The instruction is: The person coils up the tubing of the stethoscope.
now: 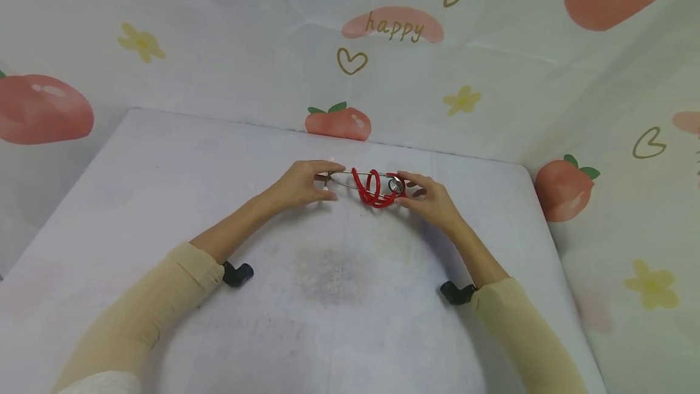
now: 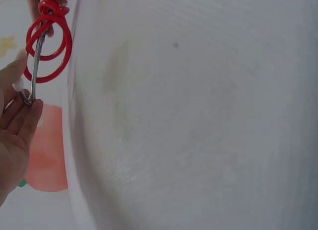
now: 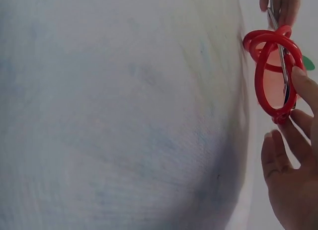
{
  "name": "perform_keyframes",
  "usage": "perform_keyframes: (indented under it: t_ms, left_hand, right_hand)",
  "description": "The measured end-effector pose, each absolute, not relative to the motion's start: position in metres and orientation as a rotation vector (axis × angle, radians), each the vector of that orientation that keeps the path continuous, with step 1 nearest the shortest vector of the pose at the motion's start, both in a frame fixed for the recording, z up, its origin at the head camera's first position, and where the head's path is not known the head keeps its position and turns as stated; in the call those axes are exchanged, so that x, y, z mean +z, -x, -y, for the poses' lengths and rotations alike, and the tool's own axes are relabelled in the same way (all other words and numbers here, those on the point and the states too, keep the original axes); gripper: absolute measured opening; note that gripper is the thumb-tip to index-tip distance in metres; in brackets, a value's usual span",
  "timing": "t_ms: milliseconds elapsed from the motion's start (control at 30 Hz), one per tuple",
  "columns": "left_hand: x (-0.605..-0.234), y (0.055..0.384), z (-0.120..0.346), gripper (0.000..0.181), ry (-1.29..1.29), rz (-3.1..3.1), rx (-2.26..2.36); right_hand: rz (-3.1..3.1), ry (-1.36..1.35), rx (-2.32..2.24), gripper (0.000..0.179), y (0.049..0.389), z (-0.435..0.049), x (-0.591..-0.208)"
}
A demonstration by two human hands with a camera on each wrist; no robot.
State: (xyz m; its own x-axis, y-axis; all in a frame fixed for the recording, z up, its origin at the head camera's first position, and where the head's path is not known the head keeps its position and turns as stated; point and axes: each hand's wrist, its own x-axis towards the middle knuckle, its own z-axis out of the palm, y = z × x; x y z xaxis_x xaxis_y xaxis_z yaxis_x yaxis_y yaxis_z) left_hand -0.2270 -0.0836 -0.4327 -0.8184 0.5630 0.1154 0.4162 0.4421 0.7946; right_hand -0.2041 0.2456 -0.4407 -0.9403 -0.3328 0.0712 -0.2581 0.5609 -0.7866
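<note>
A stethoscope with red tubing (image 1: 377,202) and silver metal ear tubes (image 1: 343,184) is held between both hands over the far part of the table. Its tubing is looped around the metal tubes. My left hand (image 1: 303,184) holds the ear-tip end, with a white ear tip (image 2: 19,85) beside the thumb in the left wrist view. At the other end, my right hand (image 1: 434,202) grips the tubing between thumb and fingers, near the round chest piece (image 1: 396,185). In the right wrist view, the red loops (image 3: 259,83) stand out beside the right thumb.
A white-covered table (image 1: 328,339) spreads under both arms, with a faint stain in its middle. Behind it rises a white backdrop (image 1: 246,78) printed with fruit, flowers and hearts. Black wrist devices (image 1: 238,275) stick out at both cuffs.
</note>
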Motion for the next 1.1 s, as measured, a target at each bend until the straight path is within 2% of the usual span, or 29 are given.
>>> perform_keyframes:
  t_ms: [733, 1100]
  left_hand:
    - [-0.438, 0.225, 0.087, 0.055, -0.764, -2.505, 1.445]
    - [-0.438, 0.227, 0.095, 0.054, -0.713, -2.529, 1.381]
  right_hand:
    - [-2.519, 0.248, -1.354, 0.058, 0.202, -0.250, -0.446]
    - [-2.579, 0.243, -1.347, 0.052, 0.204, -0.253, -0.448]
